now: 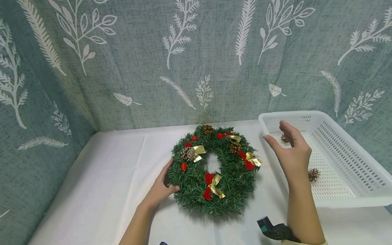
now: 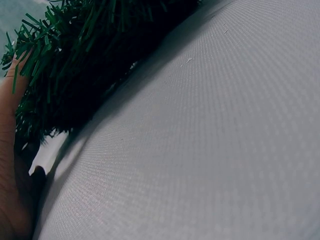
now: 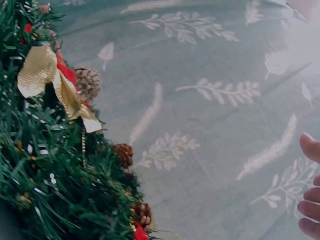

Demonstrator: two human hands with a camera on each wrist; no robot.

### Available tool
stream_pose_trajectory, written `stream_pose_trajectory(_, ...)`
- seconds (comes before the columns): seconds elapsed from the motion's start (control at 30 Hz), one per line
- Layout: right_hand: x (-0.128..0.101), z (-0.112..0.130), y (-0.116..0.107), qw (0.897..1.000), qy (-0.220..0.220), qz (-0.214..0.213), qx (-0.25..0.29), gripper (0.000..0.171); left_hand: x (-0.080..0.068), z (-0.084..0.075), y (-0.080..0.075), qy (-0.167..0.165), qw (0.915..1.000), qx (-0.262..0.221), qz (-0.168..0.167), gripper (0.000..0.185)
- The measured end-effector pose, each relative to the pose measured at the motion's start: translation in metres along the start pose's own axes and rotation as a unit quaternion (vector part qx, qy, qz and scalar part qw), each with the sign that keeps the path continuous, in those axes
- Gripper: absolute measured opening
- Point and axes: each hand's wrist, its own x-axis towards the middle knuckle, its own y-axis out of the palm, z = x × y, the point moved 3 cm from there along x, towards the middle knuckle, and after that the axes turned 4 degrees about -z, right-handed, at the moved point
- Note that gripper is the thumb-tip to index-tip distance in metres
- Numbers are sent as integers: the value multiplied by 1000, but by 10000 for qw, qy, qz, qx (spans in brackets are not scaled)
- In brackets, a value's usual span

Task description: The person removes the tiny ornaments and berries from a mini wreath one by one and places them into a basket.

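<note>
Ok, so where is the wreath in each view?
Head: the wreath lies a little right of and below centre, the left hand at its left edge.
Left wrist: wreath at upper left, cut off by the top edge.
Right wrist: wreath along the left side, cut off there.
Shared landmark: leaf-print cloth, in head and right wrist; its print cannot be made out in left wrist.

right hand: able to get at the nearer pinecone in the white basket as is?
Likely yes: the right hand is empty, the white basket is open-topped, and nothing seems to lie over the nearer pinecone.
</note>
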Motion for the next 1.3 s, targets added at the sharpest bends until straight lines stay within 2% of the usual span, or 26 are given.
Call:
stream_pose_trajectory(0.63, -11, -5, 35, 9926, -37, 1106, 495, 57, 1, 0, 0, -3, 10000, -60, 12, 106)
stream_pose_trajectory(0.93, -17, -16, 55, 9889, -270, 1448, 200, 58, 0, -1, -1, -19, 10000, -18, 12, 106)
stream_pose_trajectory(1.1, -20, -23, 66, 9845, -216, 1737, -68, 61, 0, -2, -1, -1, 10000, 25, -17, 106)
stream_pose_trajectory(1.3, -22, -35, 77, 9805, -308, 1940, -76, 64, 0, -2, -1, 69, 10000, 43, -22, 106)
